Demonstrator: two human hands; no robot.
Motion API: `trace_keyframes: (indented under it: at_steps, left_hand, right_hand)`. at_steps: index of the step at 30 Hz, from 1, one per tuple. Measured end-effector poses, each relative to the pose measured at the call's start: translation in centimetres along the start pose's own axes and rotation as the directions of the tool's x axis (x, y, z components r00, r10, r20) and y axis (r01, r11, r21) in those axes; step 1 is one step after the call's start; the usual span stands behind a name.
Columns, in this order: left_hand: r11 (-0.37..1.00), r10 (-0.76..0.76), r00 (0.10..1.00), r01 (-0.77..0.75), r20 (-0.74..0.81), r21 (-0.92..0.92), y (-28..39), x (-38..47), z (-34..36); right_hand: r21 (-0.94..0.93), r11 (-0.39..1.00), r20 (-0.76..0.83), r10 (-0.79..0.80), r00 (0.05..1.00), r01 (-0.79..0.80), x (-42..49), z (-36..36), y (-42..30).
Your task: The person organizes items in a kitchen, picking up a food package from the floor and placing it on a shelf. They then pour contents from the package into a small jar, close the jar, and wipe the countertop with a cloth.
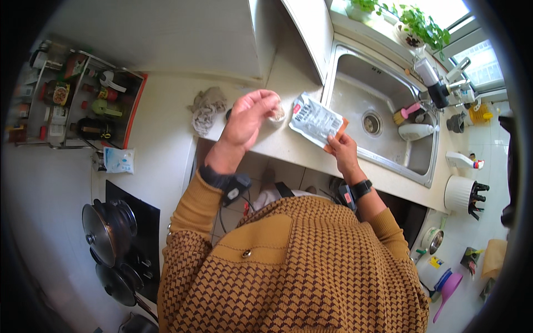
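Note:
My left hand (245,118) is over the counter with thumb and fingers drawn together at a small pale round container (279,120) of light-brown grainy contents. Whether the fingers grip its rim, pinch some of the contents or only hover there cannot be told. To the right, my right hand (344,152) holds a silver-and-orange foil pouch (317,120) by its lower orange corner, thumb on top. The pouch bears printing and is tilted over the counter edge beside the sink. A dark round object, partly hidden, lies behind my left hand.
A crumpled cloth (208,110) lies left on the counter. At right is a steel sink (362,87) with a pink-handled brush (408,113) and a white bottle (416,131). An open cabinet door (310,37) hangs above. Lidded pans (102,235) and a bottle rack (135,110) stand far left.

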State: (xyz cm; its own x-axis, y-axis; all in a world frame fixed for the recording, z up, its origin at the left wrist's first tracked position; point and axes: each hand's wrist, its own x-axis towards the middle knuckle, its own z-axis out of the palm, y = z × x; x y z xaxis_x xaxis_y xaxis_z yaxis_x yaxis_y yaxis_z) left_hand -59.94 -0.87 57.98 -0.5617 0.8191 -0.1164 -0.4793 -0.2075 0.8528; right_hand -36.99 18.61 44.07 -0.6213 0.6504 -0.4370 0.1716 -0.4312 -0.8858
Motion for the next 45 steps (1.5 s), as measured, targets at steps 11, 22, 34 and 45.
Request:
trace_keyframes:
  at_steps: [11, 22, 34, 45]
  left_hand:
    - [0.957, 0.276, 0.606, -0.25, 0.747, -0.15, 14.8, -9.9, 12.5]
    - [0.782, 0.382, 0.919, -0.267, -0.095, 0.563, 7.3, -4.5, 0.4]
    - [0.0, 0.329, 0.934, 0.146, -0.138, 0.989, -7.0, -1.3, -11.6]
    - [-0.079, 0.274, 0.953, 0.152, -0.125, 0.985, -8.2, 0.1, -13.6]
  right_hand:
    - [-0.077, 0.997, 0.039, 0.022, 0.999, -0.019, 0.8, -0.8, 0.3]
    - [-0.044, 0.999, 0.026, 0.006, 1.0, -0.004, 0.7, -1.0, -0.7]
    - [-0.096, 0.963, -0.071, 0.245, 0.967, -0.251, 0.6, 1.0, -1.2]
    - [-0.68, 0.52, 0.426, -0.293, 0.856, 0.517, 0.5, 6.0, -2.2]
